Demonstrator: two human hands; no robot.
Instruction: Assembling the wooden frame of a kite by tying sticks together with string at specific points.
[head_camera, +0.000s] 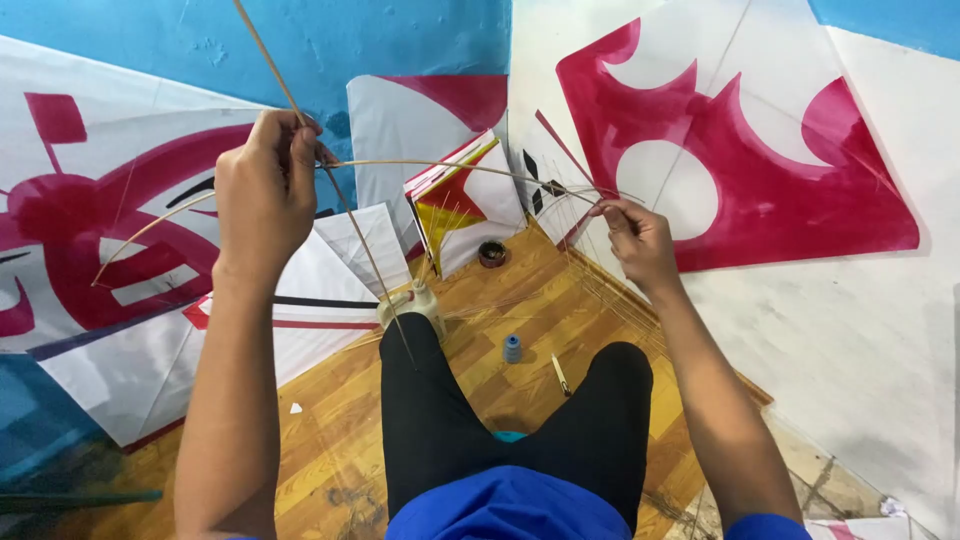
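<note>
My left hand (265, 185) is raised and closed where two thin bamboo sticks cross: a straight stick (365, 250) running from upper left down toward my knees, and a bowed stick (450, 165) arching to the right. My right hand (640, 240) pinches the right end of the bowed stick. Its left end curves down over the white and red kite (90, 230) leaning on the blue wall. I sit on the wooden floor (330, 420), black-trousered legs stretched forward.
A large white kite with a magenta pattern (740, 150) leans on the right wall. A stack of smaller kites (455, 200) stands in the corner. On the floor lie a white glue bottle (420, 300), a blue thread spool (512, 349), a small dark pot (492, 253) and loose sticks (600, 290).
</note>
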